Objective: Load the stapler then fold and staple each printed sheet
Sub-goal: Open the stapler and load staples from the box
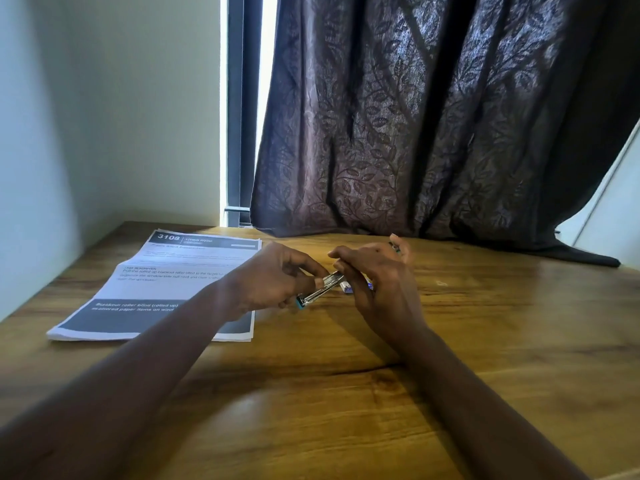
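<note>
Holding a small stapler (320, 289) between 2 hands just right of the frame's middle, the person keeps it raised a little above the wooden table (346, 393). The stapler lies slanted, its teal end low and toward the left, its shiny metal channel running up to the right. The left hand (277, 275) has its fingers curled, with thumb and forefinger pinching the metal channel near its middle. The right hand (377, 275) is curled round the stapler's upper end, which is hidden under its fingers. A dark tip pokes out above that hand's knuckles; whether it belongs to the stapler cannot be told. Whether any staples sit in the channel is too small to see.

A small white and blue box (346, 289) rests on the table just behind the right hand, mostly hidden by it.

At the left of the frame a stack of printed sheets (166, 289) lies flat and unfolded on the table, its top page headed 3108 with dark bands at top and bottom. The left forearm crosses over the stack's lower right corner.

Filling the upper right is a dark curtain (433, 116) with a leaf pattern, its hem spilling onto the table's far edge. A dark window frame (242, 109) with a bright strip of daylight stands left of it, beside a pale wall (104, 98).
</note>
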The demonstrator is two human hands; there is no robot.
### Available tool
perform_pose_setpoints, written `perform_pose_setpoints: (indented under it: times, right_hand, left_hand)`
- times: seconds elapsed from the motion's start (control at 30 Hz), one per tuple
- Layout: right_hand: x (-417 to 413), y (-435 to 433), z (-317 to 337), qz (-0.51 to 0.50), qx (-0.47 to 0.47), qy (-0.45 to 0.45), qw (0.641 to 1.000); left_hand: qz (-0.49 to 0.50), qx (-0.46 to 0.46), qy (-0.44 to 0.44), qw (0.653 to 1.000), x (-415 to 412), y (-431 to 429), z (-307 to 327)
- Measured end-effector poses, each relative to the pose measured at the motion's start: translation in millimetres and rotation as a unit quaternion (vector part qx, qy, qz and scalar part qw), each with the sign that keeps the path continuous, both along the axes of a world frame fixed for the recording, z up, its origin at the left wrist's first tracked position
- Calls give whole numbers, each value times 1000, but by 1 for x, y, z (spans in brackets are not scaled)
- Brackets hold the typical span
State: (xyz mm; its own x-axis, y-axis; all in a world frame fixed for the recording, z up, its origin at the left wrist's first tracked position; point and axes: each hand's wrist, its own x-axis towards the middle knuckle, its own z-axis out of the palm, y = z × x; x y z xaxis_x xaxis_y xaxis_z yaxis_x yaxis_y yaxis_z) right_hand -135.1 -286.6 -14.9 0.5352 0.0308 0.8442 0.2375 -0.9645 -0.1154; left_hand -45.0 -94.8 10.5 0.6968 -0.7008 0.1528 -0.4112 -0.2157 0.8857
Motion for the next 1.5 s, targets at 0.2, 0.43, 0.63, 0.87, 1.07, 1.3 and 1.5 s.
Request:
perform_pose_setpoints:
  times: [0.2, 0.43, 0.63, 0.87, 1.07, 1.3, 1.5]
  right_hand:
    - [-2, 0, 5, 3, 19, -31, 999]
    - [-2, 3, 6, -21, 7, -45, 999]
    - [-2, 2, 5, -30, -3, -8, 1000]
    - [0, 9, -3, 4, -80, 99, 992]
    - [-3, 13, -4, 26, -59, 171, 983]
    - [-3, 15, -7, 148, 236, 170, 945]
    - [-2, 10, -8, 150, 295, 219, 918]
  left_hand:
    - [-39, -36, 83, 995, 0, 7, 1]
    - [-25, -65, 143, 987, 2, 10, 0]
    - [18, -85, 172, 981, 0, 7, -1]
    - [65, -143, 230, 960, 5, 12, -4]
    - [78, -118, 194, 971, 7, 14, -5]
    - [91, -76, 97, 988, 11, 11, -10]
    - [100, -66, 86, 989, 14, 9, -16]
